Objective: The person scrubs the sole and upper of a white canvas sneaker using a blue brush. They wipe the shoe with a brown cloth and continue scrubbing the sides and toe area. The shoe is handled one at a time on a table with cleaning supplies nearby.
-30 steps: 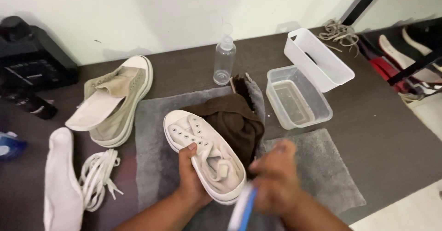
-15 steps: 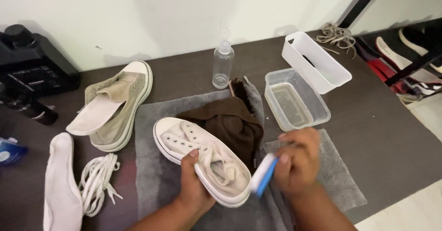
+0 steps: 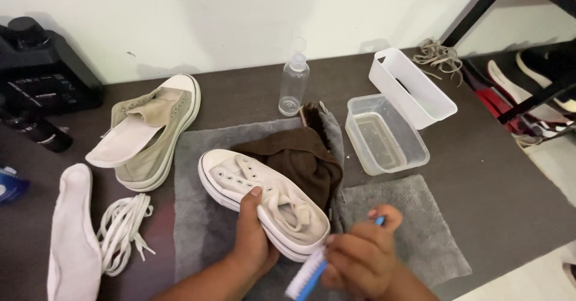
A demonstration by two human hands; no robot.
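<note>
My right hand [image 3: 360,253] is closed around a small blue-handled brush with white bristles [image 3: 307,272], the bristle end sitting right at the heel rim of the laceless off-white canvas sneaker [image 3: 264,202]. My left hand [image 3: 252,235] is wrapped over that sneaker's near side, thumb up on the eyelet row, pinning it on its side on the grey cloth mat [image 3: 198,229]. I judge the step in hand to be scrubbing the heel and sole edge; the next move calls for short strokes along the rubber rim while the left hand holds the shoe firm or turns it to bring up a fresh stretch. Just behind the sneaker lies a crumpled dark brown rag [image 3: 297,157]; beyond that to the right stands a clear plastic tub of water [image 3: 384,136]. Left of the sneaker lie loose white laces [image 3: 123,229] and the second, olive-beige sneaker [image 3: 153,130].
</note>
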